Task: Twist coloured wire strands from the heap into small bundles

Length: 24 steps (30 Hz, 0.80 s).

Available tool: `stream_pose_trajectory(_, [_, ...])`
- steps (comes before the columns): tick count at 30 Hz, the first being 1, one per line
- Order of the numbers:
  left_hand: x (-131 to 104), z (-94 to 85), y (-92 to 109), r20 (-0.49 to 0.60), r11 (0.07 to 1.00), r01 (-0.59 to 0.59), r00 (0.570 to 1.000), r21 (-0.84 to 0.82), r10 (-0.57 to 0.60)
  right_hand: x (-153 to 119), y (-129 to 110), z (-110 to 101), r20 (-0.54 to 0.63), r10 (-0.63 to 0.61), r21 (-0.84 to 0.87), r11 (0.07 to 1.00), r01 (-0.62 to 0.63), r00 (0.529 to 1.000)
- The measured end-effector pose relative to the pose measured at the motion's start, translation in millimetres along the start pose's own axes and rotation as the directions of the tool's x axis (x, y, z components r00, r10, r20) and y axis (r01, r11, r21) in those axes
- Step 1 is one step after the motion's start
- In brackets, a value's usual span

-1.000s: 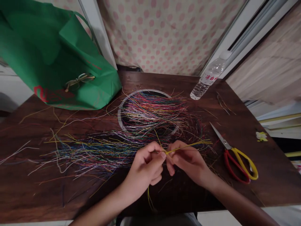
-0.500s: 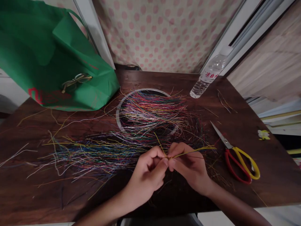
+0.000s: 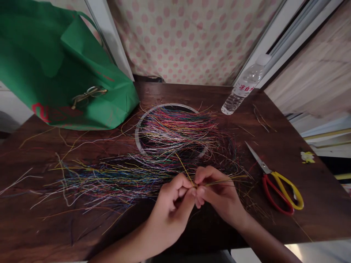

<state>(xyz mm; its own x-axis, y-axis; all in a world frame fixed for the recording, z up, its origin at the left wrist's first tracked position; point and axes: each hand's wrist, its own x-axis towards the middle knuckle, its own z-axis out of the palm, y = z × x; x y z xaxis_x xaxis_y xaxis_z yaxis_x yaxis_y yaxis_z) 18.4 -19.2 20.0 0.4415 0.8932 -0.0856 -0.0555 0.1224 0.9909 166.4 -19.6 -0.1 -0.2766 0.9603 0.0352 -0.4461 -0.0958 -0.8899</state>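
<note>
My left hand (image 3: 177, 204) and my right hand (image 3: 218, 193) meet at the fingertips over the front of the table. Both are closed in a pinch on thin yellow wires. One yellow wire (image 3: 184, 166) sticks up and to the left from between the fingers. More yellow wires (image 3: 233, 178) run out to the right across my right hand. The exact point where the wires meet is hidden by the fingertips. Left of my hands lies a long loose bundle of coloured wires (image 3: 109, 182). Beyond them, another heap of wires (image 3: 175, 128) covers a round grey-rimmed plate (image 3: 138, 140).
Scissors (image 3: 274, 179) with red and yellow handles lie partly open at the right. A water bottle (image 3: 242, 87) stands at the back right. At the back left, a green bag (image 3: 109, 95) has glasses (image 3: 89, 95) on it. Stray wires (image 3: 261, 117) lie near the right edge.
The upright yellow wire leans further left and shows more length. My right hand's fingers have shifted slightly, with lower fingertips now showing below the pinch. The wires on the right sit a little lower.
</note>
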Motion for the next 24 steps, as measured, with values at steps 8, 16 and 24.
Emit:
stream_pose_trajectory(8, [3, -1.8, -1, 0.067, 0.942, 0.167, 0.986, -0.29, -0.154, 3, 3, -17, 0.065, -0.266, -0.491, 0.83, 0.263, 0.962])
stream_pose_trajectory(16, [0, 0.5, -4, -0.075, 0.954, -0.064, 0.993, 0.294, 0.09, -1, 9, -3, -0.077, 0.005, -0.178, 0.984, -0.019, 0.997])
stream_pose_trajectory(24, [0, -0.3, -17, 0.111, 0.476, -0.304, 0.914, 0.825, 0.391, -2, 11, 8, -0.123, 0.336, 0.353, 0.894, -0.275, 0.934])
